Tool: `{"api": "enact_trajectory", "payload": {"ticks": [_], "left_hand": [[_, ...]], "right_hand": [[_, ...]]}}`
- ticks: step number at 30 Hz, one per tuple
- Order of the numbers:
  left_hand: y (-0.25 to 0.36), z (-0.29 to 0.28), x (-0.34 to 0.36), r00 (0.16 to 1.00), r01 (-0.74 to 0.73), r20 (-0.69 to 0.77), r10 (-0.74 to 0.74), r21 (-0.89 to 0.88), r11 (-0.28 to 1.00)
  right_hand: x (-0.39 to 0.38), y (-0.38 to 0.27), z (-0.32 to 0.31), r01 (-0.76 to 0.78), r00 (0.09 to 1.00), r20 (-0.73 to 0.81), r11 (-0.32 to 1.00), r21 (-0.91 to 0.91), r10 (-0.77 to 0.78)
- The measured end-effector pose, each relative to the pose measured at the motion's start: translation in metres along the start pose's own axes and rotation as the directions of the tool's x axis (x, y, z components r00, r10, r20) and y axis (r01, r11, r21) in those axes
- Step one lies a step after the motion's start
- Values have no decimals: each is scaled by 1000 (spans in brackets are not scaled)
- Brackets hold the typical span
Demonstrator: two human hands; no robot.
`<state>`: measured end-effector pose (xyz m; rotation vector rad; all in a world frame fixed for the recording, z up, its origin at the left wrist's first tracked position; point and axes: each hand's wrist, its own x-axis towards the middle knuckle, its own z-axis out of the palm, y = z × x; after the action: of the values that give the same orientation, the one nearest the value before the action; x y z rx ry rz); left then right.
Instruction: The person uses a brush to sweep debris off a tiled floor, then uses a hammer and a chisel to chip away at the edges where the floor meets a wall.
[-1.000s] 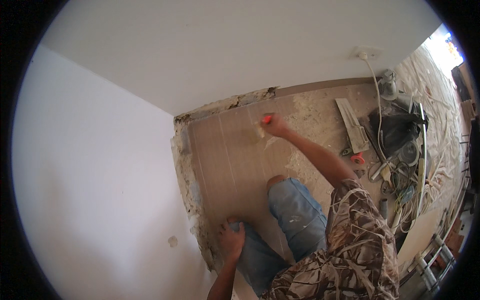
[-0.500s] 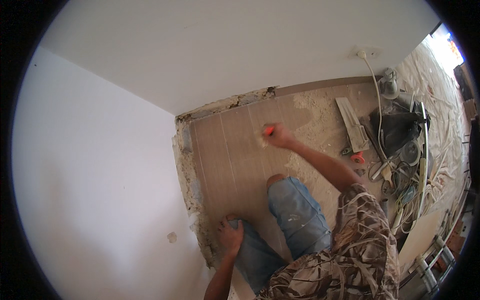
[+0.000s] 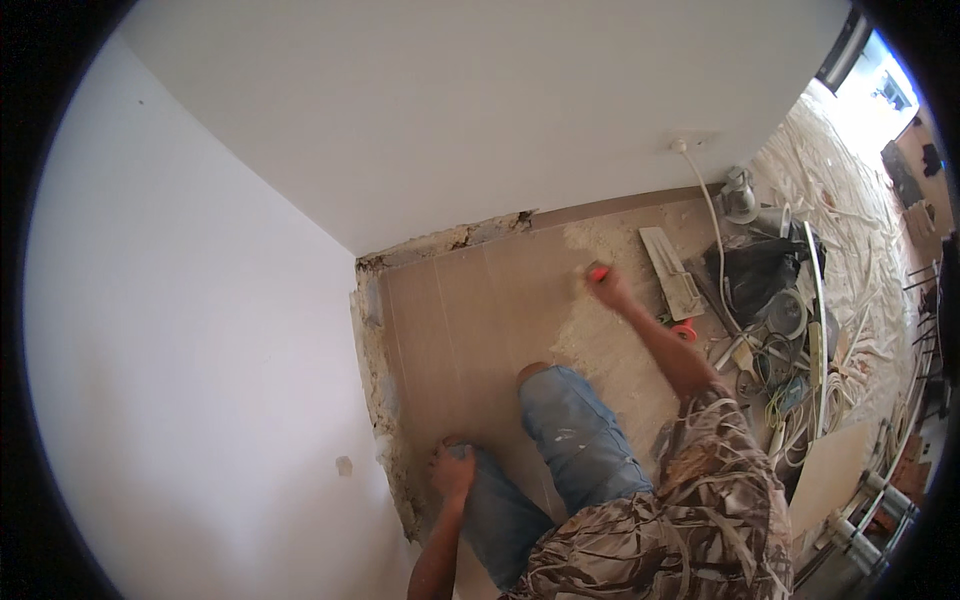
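My right hand (image 3: 612,292) is closed round a small red-handled brush (image 3: 598,273) low over the wood-look floor (image 3: 480,310); its pale bristles are blurred and partly hidden. Right beside it lies a spread of pale plaster crumbs and dust (image 3: 600,335). My left hand (image 3: 453,470) rests on my left knee with its fingers spread over it, holding nothing. I kneel in blue shorts (image 3: 580,430) near the corner of two white walls.
Broken plaster (image 3: 375,350) runs along the wall foot. To the right lie a flat trowel (image 3: 670,270), a red ring-shaped thing (image 3: 684,331), a black bag (image 3: 755,275) and tangled cables (image 3: 780,375). A white cord (image 3: 716,225) hangs from the socket. Sheeting (image 3: 830,190) covers the floor beyond.
My right hand has swept the brush rightward across the floor to the edge of the crumbs. The left hand stays on the knee, and the whole view has shifted slightly.
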<state>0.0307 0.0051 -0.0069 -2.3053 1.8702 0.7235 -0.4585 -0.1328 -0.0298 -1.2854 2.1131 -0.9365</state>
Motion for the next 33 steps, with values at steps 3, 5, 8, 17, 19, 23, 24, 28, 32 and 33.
{"api": "enact_trajectory", "payload": {"ticks": [3,5,8,17,19,23,24,28,32,33], "left_hand": [[45,9,-15,996,-10,84,13,-37,999],[18,2,-14,999,15,32,-14,-16,1000],[-6,-1,-21,1000,4,-2,-4,-32,999],[-56,-4,-97,988,-144,-13,157,-480,866],[-57,-11,-109,997,-34,41,69,-565,824],[-63,-7,-122,992,115,107,-63,-592,798],[-65,-11,-124,994,100,85,-62,-576,811],[-70,0,-176,992,71,129,-2,-525,848],[-115,-15,-256,994,88,96,-55,-380,921],[-111,-14,-267,995,71,93,-39,-368,927]], "right_hand": [[-32,36,45,-37,979,203,999,30,30],[-75,-28,105,176,931,279,960,218,-234],[-97,-41,110,88,921,358,979,184,-150],[-47,59,-63,-115,986,-138,974,-196,89],[-54,48,-60,-98,986,-145,991,-88,84],[-90,22,16,102,990,86,986,131,-114],[-95,16,34,183,964,139,947,262,-225],[-54,95,1,-136,990,14,956,260,137],[-35,58,-20,-213,925,-291,969,129,242],[-35,53,-25,-125,960,-221,968,218,174]]}}
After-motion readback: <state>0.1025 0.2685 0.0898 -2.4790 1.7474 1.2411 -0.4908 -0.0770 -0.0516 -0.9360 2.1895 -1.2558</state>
